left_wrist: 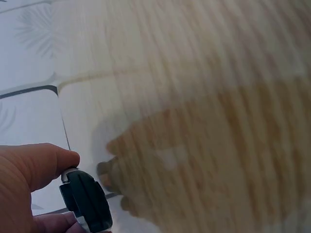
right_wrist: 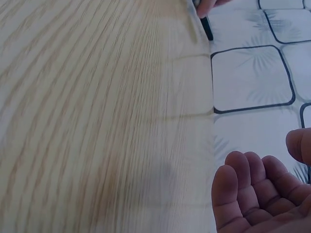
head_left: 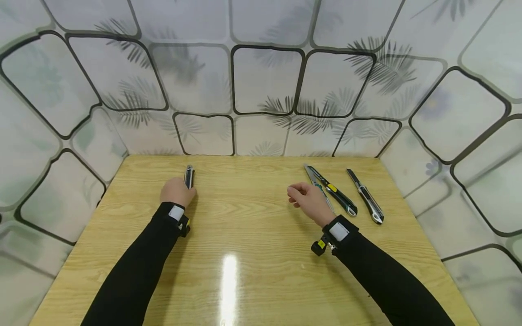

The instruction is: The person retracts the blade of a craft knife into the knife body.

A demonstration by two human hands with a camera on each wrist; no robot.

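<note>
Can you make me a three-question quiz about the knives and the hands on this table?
1. Where is the left hand?
A. on a dark utility knife at the table's far left
B. on the wall
C. on the right hand

2. How many knives lie beside the right hand?
A. one
B. three
C. six

3. What is the right hand doing?
A. gripping a knife
B. pressing flat on the table
C. holding nothing, fingers loosely curled

Answers: 1 A, its fingers hold the knife's end. 2 B, three lie side by side. 3 C, the right wrist view shows an empty palm.
</note>
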